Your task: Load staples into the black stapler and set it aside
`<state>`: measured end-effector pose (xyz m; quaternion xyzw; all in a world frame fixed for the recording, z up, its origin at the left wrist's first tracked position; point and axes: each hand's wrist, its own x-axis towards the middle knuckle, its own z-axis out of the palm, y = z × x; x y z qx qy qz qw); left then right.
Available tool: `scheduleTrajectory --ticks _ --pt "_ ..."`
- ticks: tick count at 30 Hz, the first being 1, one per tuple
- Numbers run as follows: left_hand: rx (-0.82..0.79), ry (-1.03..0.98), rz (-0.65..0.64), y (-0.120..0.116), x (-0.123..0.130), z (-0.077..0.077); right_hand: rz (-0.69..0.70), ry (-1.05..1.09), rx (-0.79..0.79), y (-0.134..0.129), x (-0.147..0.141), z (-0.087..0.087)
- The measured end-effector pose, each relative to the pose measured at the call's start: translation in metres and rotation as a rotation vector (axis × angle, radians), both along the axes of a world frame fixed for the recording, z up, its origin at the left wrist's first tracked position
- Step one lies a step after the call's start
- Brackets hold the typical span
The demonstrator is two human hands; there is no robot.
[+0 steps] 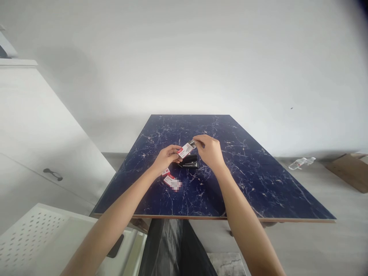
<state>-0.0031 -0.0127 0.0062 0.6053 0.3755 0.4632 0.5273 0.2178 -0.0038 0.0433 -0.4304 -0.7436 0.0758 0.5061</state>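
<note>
Both hands are positioned over the counter [258, 188] at the centre of the frame. The left hand [169, 156] grasps a small red-and-white carton [184, 151] by its lower-left end, thumb and fingers on opposite sides. The right hand [209, 148] is pinched, thumb against forefinger, at the carton's upper-right end, where a small grey and dark portion shows; whether this is a flap or contents cannot be determined. The carton is tilted, raised toward the upper right.

A black stapler [188, 161] rests on the counter just below the carton in the frame, its left end partly covered by the left hand. Left of and below the stapler lies a second carton [169, 179], also red and white, its right end pixelated.

The counter surface is dark blue with white veining. A white cabinet [43, 122] with a dark handle [53, 174] occupies the left of the frame. At the right edge, a cardboard box [349, 171] and clear plastic bottles [301, 163] are on the floor [310, 199].
</note>
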Motion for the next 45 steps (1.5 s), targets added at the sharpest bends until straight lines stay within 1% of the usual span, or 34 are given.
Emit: scheduleTrajectory --ticks 4,9,14,16,19,22,25,27,29,30,33,35,36,38,41,45 --pt "-0.023 -0.032 -0.015 0.002 -0.001 -0.002 0.004 0.072 -0.058 0.0 0.002 0.001" --pt "-0.051 -0.077 -0.024 0.003 -0.004 -0.002 -0.03 0.17 -0.133 0.0 0.005 0.003" --pt "-0.108 -0.121 -0.059 0.004 -0.005 -0.001 -0.043 0.287 -0.163 -0.001 0.007 0.006" --pt "-0.147 -0.142 -0.062 0.005 -0.005 -0.002 -0.026 0.386 -0.188 0.002 0.009 0.004" --pt "-0.185 -0.178 -0.045 0.007 -0.006 -0.004 0.047 0.62 -0.256 0.011 0.011 -0.003" --pt "-0.153 -0.161 -0.007 0.006 -0.007 -0.001 0.131 0.859 -0.372 0.025 0.014 -0.012" --pt "-0.088 -0.083 0.034 0.002 -0.007 0.004 0.158 0.988 -0.491 0.038 0.016 -0.021" --pt "-0.063 -0.046 0.05 0.0 -0.005 0.006 0.17 0.962 -0.567 0.041 0.015 -0.023" --pt "-0.045 -0.025 0.059 0.0 -0.004 0.005 0.162 0.864 -0.614 0.038 0.013 -0.023" --pt "-0.034 -0.018 0.062 0.001 -0.003 0.004 0.142 0.797 -0.61 0.035 0.011 -0.022" --pt "0.005 -0.011 0.068 0.003 -0.002 0.0 0.064 0.532 -0.492 0.024 0.003 -0.019" --pt "0.026 -0.006 0.075 0.004 -0.002 -0.002 0.064 0.365 -0.411 0.018 -0.001 -0.017" --pt "0.036 0.005 0.083 0.004 -0.003 -0.002 0.079 0.311 -0.396 0.016 -0.003 -0.017" --pt "0.053 0.034 0.1 0.004 -0.003 -0.001 0.122 0.266 -0.412 0.014 -0.003 -0.016" --pt "0.07 0.056 0.108 0.003 -0.003 0.0 0.171 0.262 -0.478 0.015 -0.001 -0.016" --pt "0.049 0.012 0.118 0.004 -0.002 -0.002 0.192 0.321 -0.531 0.015 0.001 -0.015"
